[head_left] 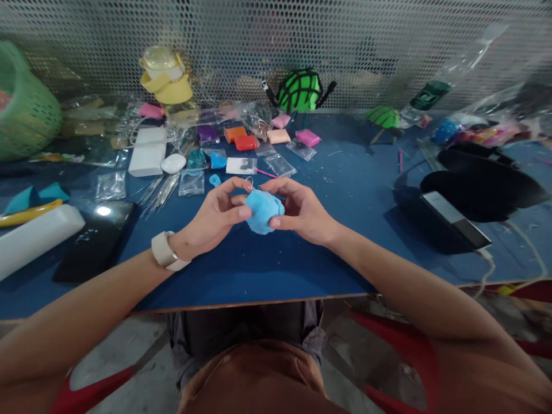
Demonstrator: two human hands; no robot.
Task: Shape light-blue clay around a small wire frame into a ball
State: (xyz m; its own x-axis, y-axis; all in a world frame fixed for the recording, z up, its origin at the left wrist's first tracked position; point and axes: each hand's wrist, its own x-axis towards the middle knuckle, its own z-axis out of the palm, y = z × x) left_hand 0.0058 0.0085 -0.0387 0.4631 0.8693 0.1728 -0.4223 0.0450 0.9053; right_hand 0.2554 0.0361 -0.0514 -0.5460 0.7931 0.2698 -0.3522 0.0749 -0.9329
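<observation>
A lump of light blue modelling clay [262, 210] is held up between my two hands, above the front part of the blue table. My left hand [218, 214], with a pale band on its wrist, pinches the clay's left side between thumb and fingers. On the other side my right hand [302, 213] grips it, thumb on the front face and fingers behind. A thin ring, perhaps wire, shows at the top of the lump by my left fingertips. Just beyond lies a small light blue clay piece [214, 180].
Clay packets, such as an orange one [235, 134], lie beyond my hands. A bundle of wires [161, 192] and a black phone [97, 241] are on the left. A power bank [456, 221] is at right. Behind stand a yellow-lidded bottle [166, 83] and a green-and-black clay figure [299, 91].
</observation>
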